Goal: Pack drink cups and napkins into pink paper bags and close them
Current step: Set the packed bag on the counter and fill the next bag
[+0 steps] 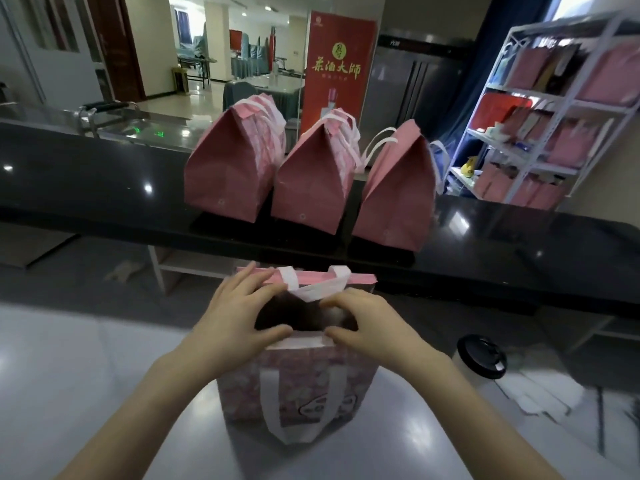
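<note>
A: From the head camera, where's the bag being worked on?

B: The pink paper bag [298, 382] stands on the pale worktop [86, 375], right in front of the person, its mouth open and dark inside. The left hand [235, 313] and right hand [367, 323] both pinch its top rims, thumbs on the near edge, fingers reaching to the far one.

A: How should the closing go?

B: I'd bring both rims together evenly, keeping the white handles [311, 282] out of the fold, then crease flat without crushing whatever is inside, which I can't make out.

A: Anything around?

B: Three closed pink bags [311, 181] stand in a row on the black counter [104, 174] behind. A cup with a black lid [481, 356] stands just right of the bag, near the right forearm, so that elbow could knock it.
</note>
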